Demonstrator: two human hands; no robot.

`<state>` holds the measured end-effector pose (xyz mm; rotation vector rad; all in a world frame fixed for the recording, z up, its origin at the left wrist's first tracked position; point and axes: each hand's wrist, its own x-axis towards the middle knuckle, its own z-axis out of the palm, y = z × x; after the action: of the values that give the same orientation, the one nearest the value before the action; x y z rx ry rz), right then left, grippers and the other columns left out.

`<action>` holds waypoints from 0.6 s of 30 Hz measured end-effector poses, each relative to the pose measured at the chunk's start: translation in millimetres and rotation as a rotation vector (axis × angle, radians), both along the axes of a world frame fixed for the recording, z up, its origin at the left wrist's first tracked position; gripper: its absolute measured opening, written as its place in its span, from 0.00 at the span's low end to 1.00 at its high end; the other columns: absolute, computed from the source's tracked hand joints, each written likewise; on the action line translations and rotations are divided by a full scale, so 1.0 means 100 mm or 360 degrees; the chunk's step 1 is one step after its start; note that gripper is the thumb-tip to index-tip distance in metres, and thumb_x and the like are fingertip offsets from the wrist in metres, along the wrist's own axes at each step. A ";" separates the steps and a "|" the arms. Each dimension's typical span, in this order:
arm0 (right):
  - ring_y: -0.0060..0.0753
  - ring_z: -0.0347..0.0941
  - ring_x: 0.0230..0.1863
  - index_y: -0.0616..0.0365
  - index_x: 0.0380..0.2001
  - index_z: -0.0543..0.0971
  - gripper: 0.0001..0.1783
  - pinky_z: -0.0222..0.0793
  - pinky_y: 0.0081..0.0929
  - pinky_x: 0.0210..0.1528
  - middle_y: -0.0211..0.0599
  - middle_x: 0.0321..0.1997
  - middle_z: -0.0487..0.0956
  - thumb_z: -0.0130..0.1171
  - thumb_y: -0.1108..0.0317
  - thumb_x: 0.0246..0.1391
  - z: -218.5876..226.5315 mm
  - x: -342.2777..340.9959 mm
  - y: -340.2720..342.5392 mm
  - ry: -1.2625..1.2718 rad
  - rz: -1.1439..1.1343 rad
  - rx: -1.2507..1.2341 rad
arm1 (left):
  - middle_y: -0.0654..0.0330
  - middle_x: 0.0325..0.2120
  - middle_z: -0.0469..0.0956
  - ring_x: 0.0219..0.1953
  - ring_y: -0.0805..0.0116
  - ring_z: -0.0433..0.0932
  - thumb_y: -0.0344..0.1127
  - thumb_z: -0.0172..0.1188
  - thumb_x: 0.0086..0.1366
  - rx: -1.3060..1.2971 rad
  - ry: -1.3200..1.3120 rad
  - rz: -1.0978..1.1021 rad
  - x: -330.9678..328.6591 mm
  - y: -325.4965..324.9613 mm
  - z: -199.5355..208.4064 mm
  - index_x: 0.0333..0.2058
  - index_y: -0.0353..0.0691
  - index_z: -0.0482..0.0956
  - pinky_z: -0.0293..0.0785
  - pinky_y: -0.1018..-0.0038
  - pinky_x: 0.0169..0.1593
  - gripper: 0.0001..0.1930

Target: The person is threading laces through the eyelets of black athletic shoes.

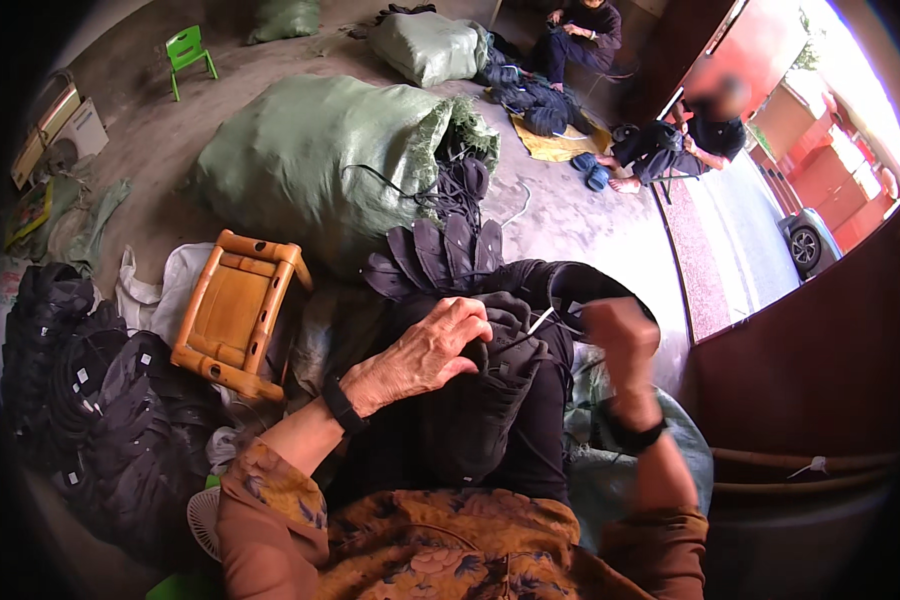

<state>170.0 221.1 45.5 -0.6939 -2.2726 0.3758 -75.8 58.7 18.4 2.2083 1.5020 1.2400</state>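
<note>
A black shoe point(475, 420) rests on my lap, its toe toward me. My left hand point(425, 350) is closed on its upper by the opening, fingers bent over the edge. To the right of the shoe my right hand point(625, 345) is raised and smeared by motion; it looks closed, but what it holds cannot be made out. Between the hands a thin white strip point(541, 321) shows at the shoe's opening. Just beyond the shoe, several black shoe uppers point(445, 250) lie side by side on my knees.
Left of me are a bamboo stool point(232, 315) and a heap of black shoe uppers point(120, 410). A large green woven sack point(310, 160) lies ahead, spilling black pieces. Two people point(715, 130) point(585, 40) sit farther off beside a doorway. A green chair point(187, 55) stands at far left.
</note>
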 end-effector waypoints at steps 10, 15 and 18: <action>0.14 0.68 0.25 0.65 0.45 0.78 0.13 0.64 0.11 0.28 0.26 0.25 0.74 0.58 0.68 0.61 1.69 2.60 1.09 0.1423 -0.0631 -0.0485 | 0.54 0.52 0.70 0.55 0.51 0.70 0.17 0.60 0.50 -0.0008 0.0068 -0.0127 0.03 0.13 -0.02 0.51 0.40 0.72 0.70 0.63 0.58 0.27; 0.13 0.65 0.28 0.67 0.52 0.73 0.17 0.61 0.11 0.31 0.26 0.29 0.72 0.53 0.68 0.65 2.35 2.36 0.87 0.1281 -0.0001 -0.0521 | 0.55 0.41 0.79 0.45 0.55 0.78 0.22 0.57 0.56 -0.0068 0.0189 0.0047 0.06 0.25 0.13 0.46 0.38 0.77 0.74 0.64 0.51 0.17; 0.14 0.64 0.29 0.66 0.54 0.71 0.18 0.61 0.14 0.32 0.27 0.31 0.71 0.51 0.67 0.66 2.91 2.29 0.64 0.1007 0.0448 -0.0691 | 0.56 0.37 0.80 0.40 0.56 0.79 0.30 0.61 0.58 0.0065 0.0217 0.0015 0.27 0.43 0.23 0.44 0.38 0.77 0.76 0.64 0.45 0.14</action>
<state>399.5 284.7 336.5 -0.3765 -1.6851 1.0811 -48.6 101.9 41.4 2.3585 1.5503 1.1537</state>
